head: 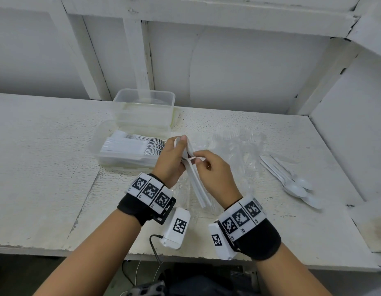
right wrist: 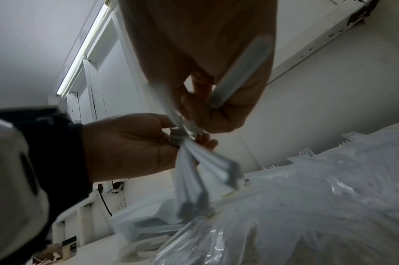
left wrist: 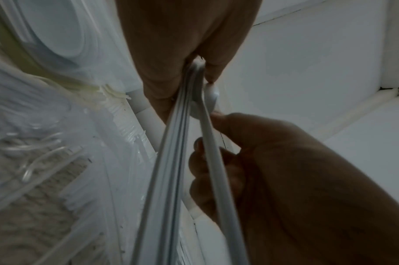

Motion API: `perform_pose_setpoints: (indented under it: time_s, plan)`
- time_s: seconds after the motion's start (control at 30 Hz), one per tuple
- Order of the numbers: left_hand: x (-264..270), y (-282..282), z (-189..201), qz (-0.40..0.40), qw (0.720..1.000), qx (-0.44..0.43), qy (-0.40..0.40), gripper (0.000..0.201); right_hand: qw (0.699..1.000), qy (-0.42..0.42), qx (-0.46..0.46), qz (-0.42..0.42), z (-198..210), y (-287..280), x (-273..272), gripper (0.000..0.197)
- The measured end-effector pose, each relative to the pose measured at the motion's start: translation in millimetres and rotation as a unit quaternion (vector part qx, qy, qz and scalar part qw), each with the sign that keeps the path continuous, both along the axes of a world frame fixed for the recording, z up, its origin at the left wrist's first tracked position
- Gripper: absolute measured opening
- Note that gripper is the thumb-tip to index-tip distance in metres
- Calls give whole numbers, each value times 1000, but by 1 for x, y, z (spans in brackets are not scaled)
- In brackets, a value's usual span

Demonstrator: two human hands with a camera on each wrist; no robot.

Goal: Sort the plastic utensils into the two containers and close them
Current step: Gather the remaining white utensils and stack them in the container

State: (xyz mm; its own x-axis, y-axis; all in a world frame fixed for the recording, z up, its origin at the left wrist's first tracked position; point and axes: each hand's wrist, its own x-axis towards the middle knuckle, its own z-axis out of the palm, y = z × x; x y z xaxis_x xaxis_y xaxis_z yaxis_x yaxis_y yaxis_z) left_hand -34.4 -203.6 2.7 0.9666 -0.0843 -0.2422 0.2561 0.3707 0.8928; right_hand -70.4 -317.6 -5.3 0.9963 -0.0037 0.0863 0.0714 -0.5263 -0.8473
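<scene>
Both hands (head: pixel 172 159) grip white spoons (head: pixel 196 180)

Two clear boxes (head: pixel 143 107) sit on the table (head: pixel 46 167). One box (head: pixel 129 150) is full of white spoons, too many to count. Two hands are up: the left hand (head: pixel 171 161) holds a few spoons (head: pixel 194 178), and the right hand (head: pixel 215 174) pinches one. About four spoons (head: pixel 292 180) lie apart. The clear forks (head: pixel 234 142) make one pile, too blurry to count.

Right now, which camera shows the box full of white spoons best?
The head view: the spoon box shows whole, spoons stacked in rows, beside the left hand. The left wrist view shows no clear box; the right wrist view shows only a blurry container low down.
</scene>
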Motion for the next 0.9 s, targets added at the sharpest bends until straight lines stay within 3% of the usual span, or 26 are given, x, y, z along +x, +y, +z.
perform_pose_setpoints:
  time_s: [0.23, 0.4, 0.63, 0.83, 0.9]
  plan:
    - [-1, -1, 2, -17, 1000, -3, 22, 23, 997, -37, -51, 40, -1, 8, 0, 27]
    - [3, 5, 6, 3, 998, -37, 40, 16, 994, 14, -54, 95, 1, 1, -2, 37]
    - [9, 7, 8, 40, 997, -46, 52, 22, 989, 60, 79, 114, 2, 1, -14, 36]
    - [15, 13, 10, 43, 991, -97, 87, 27, 981, 104, 20, 161, -3, 0, -13, 55]
    - [15, 14, 10, 29, 992, -88, 82, 38, 985, 88, 13, 148, -5, 2, -11, 54]
